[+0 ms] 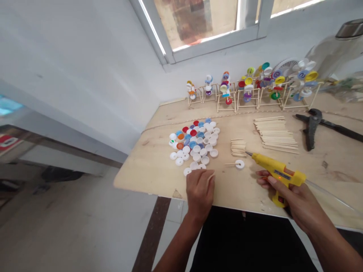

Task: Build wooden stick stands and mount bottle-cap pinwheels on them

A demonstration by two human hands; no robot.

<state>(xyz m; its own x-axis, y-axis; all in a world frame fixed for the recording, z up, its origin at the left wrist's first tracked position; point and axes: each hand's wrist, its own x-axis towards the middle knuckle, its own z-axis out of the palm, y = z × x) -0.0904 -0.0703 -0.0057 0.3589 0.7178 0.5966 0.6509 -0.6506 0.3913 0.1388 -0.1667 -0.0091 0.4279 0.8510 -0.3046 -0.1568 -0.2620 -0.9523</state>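
Observation:
My right hand [296, 198] is wrapped round the grip of a yellow hot glue gun [272, 166], with a small orange light glowing on its side and a clear glue stick [326, 193] coming out of its back. The gun's nozzle points left, close to a small bundle of short sticks [238, 147]. Just below that bundle lies a white bottle cap [239, 164] with one short stick attached or touching. My left hand [200, 190] is closed at the table's near edge, beside a pile of bottle caps [198, 143]; whatever its fingers hold is hidden.
Several stick frames with colourful cap wheels [225, 90] stand along the wall. Longer sticks [275, 132] lie at right, with black pliers [313, 126] beyond. A thin cord [176, 124] crosses the wooden table [136, 166]. A large clear jar [329, 53] stands at the back right.

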